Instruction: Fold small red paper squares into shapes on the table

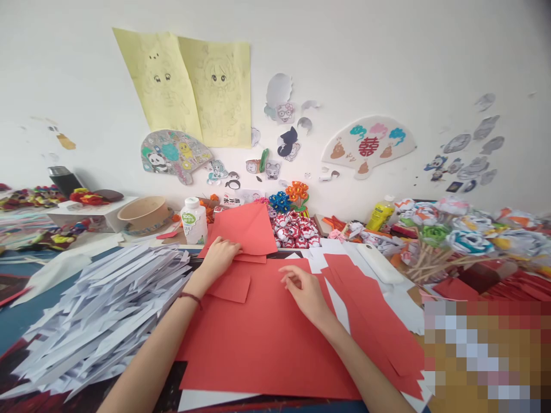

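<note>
My left hand (220, 257), a dark band at its wrist, grips the lower left edge of a piece of red paper (249, 226) at the far side of the work area. Part of its fingers and the thumb are hidden. My right hand (305, 291) hovers over a large red sheet (267, 350), its fingers loosely bent and apart, holding nothing. A small red paper piece (232, 288) lies on the large sheet beside my left wrist. White paper shows under the large sheet's near edge.
A heap of folded white paper strips (107, 315) lies at left. Cut red strips (374, 315) lie at right. Behind stand a white bottle (195, 222), a round tan container (143, 212), red-and-white paper balls (296, 229), a yellow bottle (381, 213) and paper flowers on sticks (469, 241).
</note>
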The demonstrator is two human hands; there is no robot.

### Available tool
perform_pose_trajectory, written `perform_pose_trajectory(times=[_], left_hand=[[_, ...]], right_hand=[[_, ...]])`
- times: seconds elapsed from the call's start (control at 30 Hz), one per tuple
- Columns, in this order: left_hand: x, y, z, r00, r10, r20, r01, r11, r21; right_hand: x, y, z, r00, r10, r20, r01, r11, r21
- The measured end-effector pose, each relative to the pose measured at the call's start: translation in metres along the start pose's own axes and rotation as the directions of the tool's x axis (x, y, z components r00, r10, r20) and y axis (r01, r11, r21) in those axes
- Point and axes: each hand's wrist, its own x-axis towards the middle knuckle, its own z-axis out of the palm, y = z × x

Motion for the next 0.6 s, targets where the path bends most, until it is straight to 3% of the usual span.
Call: perform_pose_trajectory(times=[0.23,0.33,0.47,0.6], left_hand=[[-0.002,0.004,0.000,1.000,0.029,0.003,-0.029,0.999,0.044],[-0.001,0.005,0.004,1.000,0.013,-0.025,-0.011,0.998,0.067],[0.001,0.004,0.006,0.998,0.043,-0.038,-0.039,0.995,0.095],[0.002,0.006,0.006,0.992,0.121,-0.031,-0.116,0.986,0.122]], right_hand=[[-0.002,0.003,0.001,1.000,0.016,0.017,-0.016,1.000,-0.016],[-0.001,-0.008,-0.004,1.000,-0.006,0.002,0.006,1.000,0.013],[-0.006,-0.058,-0.022,0.981,-0.183,-0.058,0.190,0.969,0.161],[-0.048,-0.115,-0.052,0.920,-0.382,-0.091,0.392,0.884,0.256]])
